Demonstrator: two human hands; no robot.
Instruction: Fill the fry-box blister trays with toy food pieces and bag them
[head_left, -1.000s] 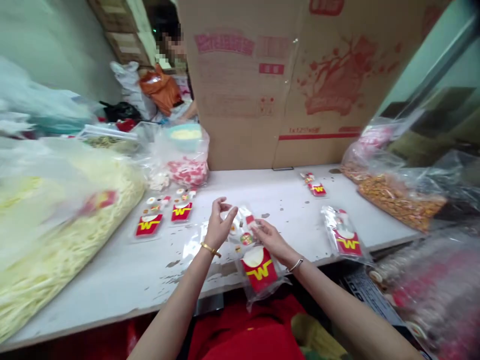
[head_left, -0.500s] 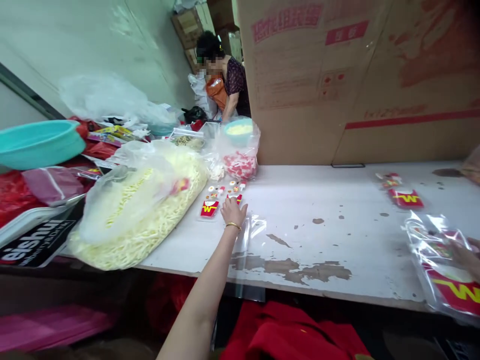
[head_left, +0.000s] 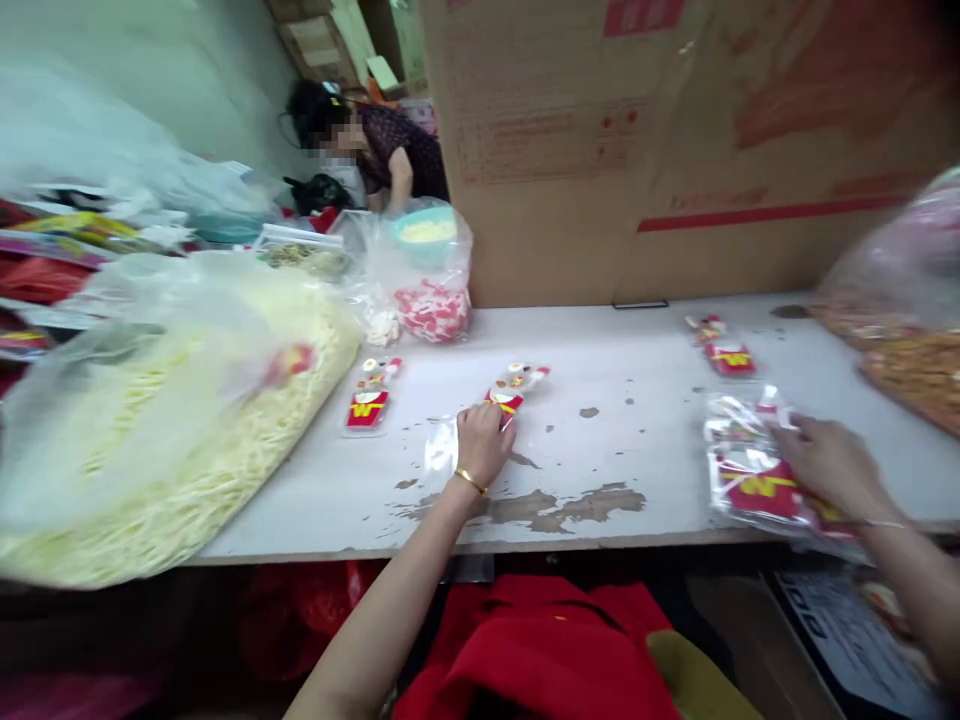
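My left hand [head_left: 484, 445], a gold bangle at its wrist, has its fingers curled over the lower end of a small clear packet [head_left: 506, 398]. This packet shows a red fries box with a yellow mark and tiny food pieces above it. Beside the hand lies a shiny clear plastic sleeve [head_left: 441, 447]. A similar small packet [head_left: 367, 408] lies further left. On the right, my right hand [head_left: 832, 465] grips the edge of larger clear bags [head_left: 754, 480] holding red fries-box pieces; its fingertips are partly hidden. Behind these bags lies another small packet [head_left: 729, 358].
A large bag of pale yellow strips [head_left: 247, 420] fills the table's left. Behind stand a bag of pink-and-white pieces [head_left: 433, 310] and a tall cardboard box [head_left: 555, 220]. A bag of orange-brown pieces [head_left: 915, 370] sits at right. A co-worker [head_left: 397, 150] bends over at the back.
My left hand has slid the small packet rightward, away from its neighbour. My right hand with the clear bags has come further into view. The view has turned right; the co-worker bends lower.
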